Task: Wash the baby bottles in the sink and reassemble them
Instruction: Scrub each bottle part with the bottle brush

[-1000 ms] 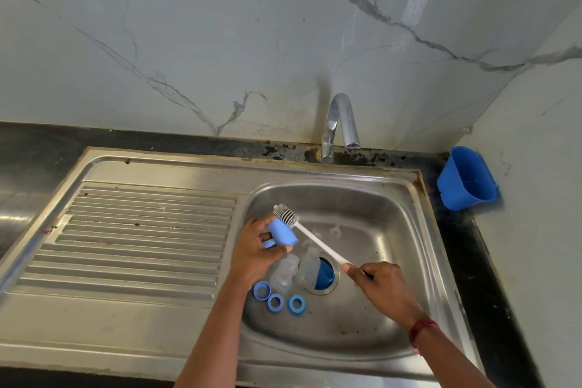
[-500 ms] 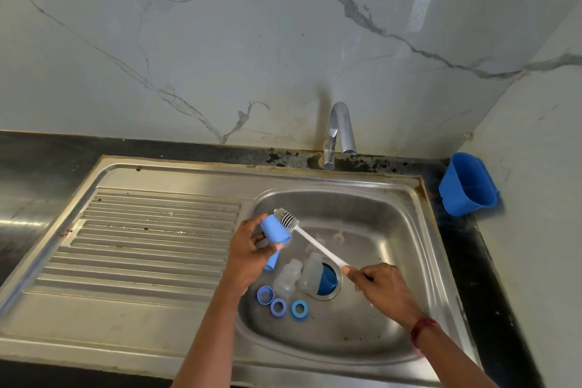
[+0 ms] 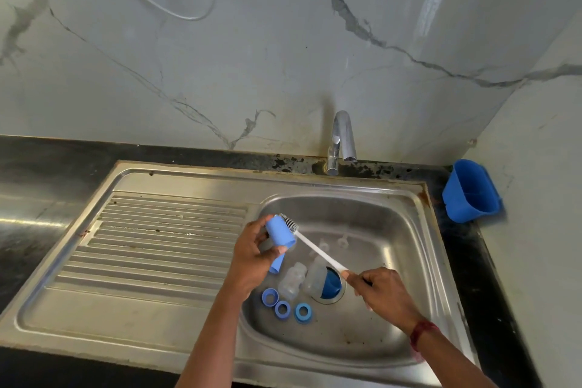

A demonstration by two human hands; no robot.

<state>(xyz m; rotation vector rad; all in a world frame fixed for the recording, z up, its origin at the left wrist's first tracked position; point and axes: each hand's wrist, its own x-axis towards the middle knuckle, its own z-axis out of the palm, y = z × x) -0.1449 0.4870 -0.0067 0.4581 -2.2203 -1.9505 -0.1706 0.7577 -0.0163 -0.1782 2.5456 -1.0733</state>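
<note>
My left hand (image 3: 252, 257) grips a blue bottle cap (image 3: 280, 231) above the sink basin (image 3: 387, 220). My right hand (image 3: 382, 293) holds the white handle of a bottle brush (image 3: 321, 251), whose grey bristle head (image 3: 288, 223) lies against the cap's upper side. A second blue cap (image 3: 277, 263) shows below my left hand. Two clear bottles (image 3: 294, 279) lie on the basin floor beside the drain, where another blue cap (image 3: 330, 283) sits. Three blue rings (image 3: 283, 308) lie in a row in front of the bottles. Small clear teats (image 3: 342, 242) rest further back.
A chrome tap (image 3: 341, 142) stands behind the basin, with no water running. The ribbed steel drainboard (image 3: 157, 246) lies to the left. A blue plastic holder (image 3: 470, 190) hangs on the right wall. Black countertop (image 3: 47, 167) surrounds the sink.
The blue cap in my left hand has turned and risen slightly against the brush head. My right hand keeps its hold on the handle. The camera has tilted upward.
</note>
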